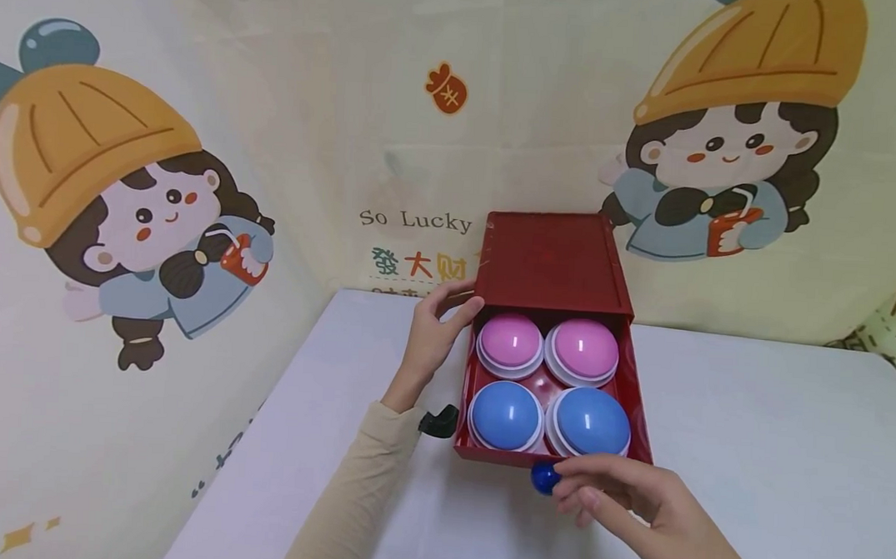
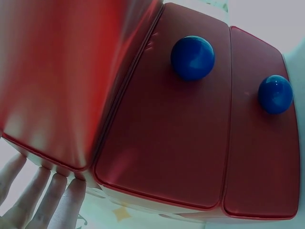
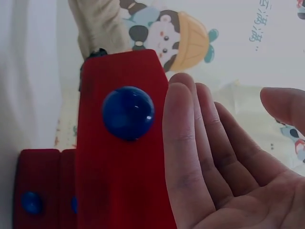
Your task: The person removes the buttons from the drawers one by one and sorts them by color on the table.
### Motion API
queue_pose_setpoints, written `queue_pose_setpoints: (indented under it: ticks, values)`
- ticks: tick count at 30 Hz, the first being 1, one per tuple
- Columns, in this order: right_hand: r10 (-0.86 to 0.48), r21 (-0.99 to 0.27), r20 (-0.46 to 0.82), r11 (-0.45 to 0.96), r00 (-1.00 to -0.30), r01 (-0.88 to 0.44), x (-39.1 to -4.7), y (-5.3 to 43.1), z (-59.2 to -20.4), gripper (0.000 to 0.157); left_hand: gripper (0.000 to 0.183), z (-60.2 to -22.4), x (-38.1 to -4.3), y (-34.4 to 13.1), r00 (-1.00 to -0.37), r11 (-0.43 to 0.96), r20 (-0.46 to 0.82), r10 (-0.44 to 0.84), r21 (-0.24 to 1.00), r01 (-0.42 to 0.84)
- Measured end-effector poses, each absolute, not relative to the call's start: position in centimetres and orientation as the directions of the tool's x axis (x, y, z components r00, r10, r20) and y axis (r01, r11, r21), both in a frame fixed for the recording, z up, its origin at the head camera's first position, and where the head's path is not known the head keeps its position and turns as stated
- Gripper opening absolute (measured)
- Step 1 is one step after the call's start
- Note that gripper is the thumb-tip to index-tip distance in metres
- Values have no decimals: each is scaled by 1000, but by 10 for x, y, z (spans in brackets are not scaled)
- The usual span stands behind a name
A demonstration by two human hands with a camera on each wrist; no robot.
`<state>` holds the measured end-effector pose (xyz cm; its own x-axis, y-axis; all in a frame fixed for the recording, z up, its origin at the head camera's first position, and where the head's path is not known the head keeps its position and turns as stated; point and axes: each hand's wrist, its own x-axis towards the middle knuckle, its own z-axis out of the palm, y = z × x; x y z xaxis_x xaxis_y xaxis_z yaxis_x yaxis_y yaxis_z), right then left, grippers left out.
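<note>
A red cabinet (image 1: 550,259) stands on the table with its top drawer (image 1: 641,425) pulled out towards me. Two pink-topped round pieces (image 1: 509,340) sit at the back of the drawer and two blue-topped ones (image 1: 506,415) at the front, all with white rims. My left hand (image 1: 434,329) rests against the cabinet's left side, its fingers (image 2: 57,191) extended along it. At the drawer front, my right hand (image 1: 644,501) is beside the round blue knob (image 1: 544,477). Its fingers (image 3: 181,143) are nearly straight, thumb apart, holding nothing.
Below the pulled-out drawer are two shut drawer fronts (image 2: 167,138), each with a blue knob (image 2: 193,58). A white cloth covers the table (image 1: 755,460). Behind the cabinet hangs a cream cloth (image 1: 312,123) printed with cartoon figures. A small black piece (image 1: 439,422) shows by my left sleeve.
</note>
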<state>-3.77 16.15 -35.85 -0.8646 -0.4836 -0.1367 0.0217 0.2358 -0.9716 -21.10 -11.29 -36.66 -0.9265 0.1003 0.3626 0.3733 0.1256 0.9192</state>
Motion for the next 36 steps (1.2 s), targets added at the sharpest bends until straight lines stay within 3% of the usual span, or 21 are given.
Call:
queue_pose_setpoints:
  ticks: [9,17,24,36]
  values:
    - [-468,-952,-72,295,-881,-78,-40,163,-347,33,38,-349,-197,-110,-923,129,370,103,916,381]
    - [-451,-898,137,319,-882,-302,-44,164,-336,29,37,-351,-198,-110,-920,123,378,102,913,388]
    - [-387,-865,103,420,-916,-274,-48,161,-324,30,37,-351,-197,-111,-918,123,383,102,911,393]
    - [-378,-782,201,493,-904,-380,-56,163,-312,35,38,-347,-195,-110,-927,113,363,93,921,372]
